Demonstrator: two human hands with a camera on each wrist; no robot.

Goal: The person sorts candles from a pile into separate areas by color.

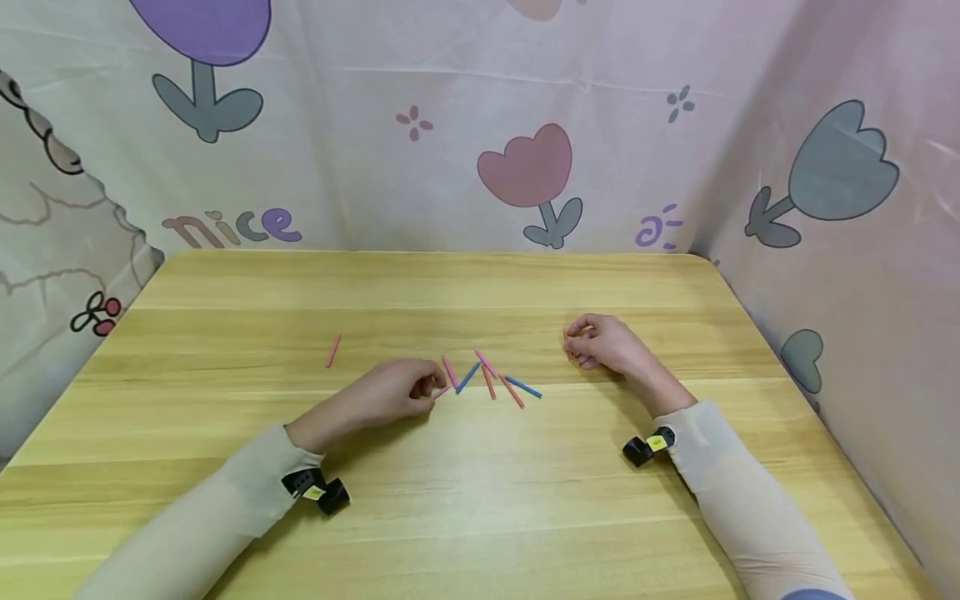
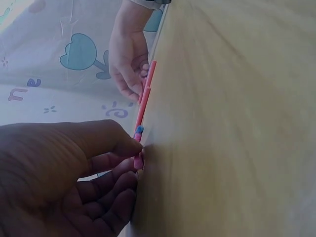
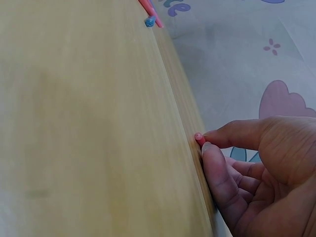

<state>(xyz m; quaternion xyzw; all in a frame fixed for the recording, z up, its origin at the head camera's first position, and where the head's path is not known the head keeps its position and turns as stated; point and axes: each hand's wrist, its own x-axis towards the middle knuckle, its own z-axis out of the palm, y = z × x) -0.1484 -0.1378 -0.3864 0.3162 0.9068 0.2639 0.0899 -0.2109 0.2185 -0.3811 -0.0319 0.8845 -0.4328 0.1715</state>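
In the head view, my left hand (image 1: 384, 392) pinches a short pink stick (image 1: 441, 392) low over the table, at the left end of a zigzag row. That row holds a pink stick (image 1: 449, 372), a blue stick (image 1: 468, 377), another pink stick (image 1: 486, 363), two orange sticks (image 1: 489, 382) and a second blue stick (image 1: 522, 387). Farther right, my right hand (image 1: 611, 343) pinches an orange stick (image 1: 566, 335) between thumb and fingertip, partly hidden by the fingers. From the right wrist view, only the round end of this reddish stick (image 3: 199, 138) shows.
A lone pink stick (image 1: 333, 351) lies left of the row, beyond my left forearm. The wooden table (image 1: 480, 500) meets a patterned cloth (image 1: 360, 167) at its back edge, and more cloth hangs along both sides.
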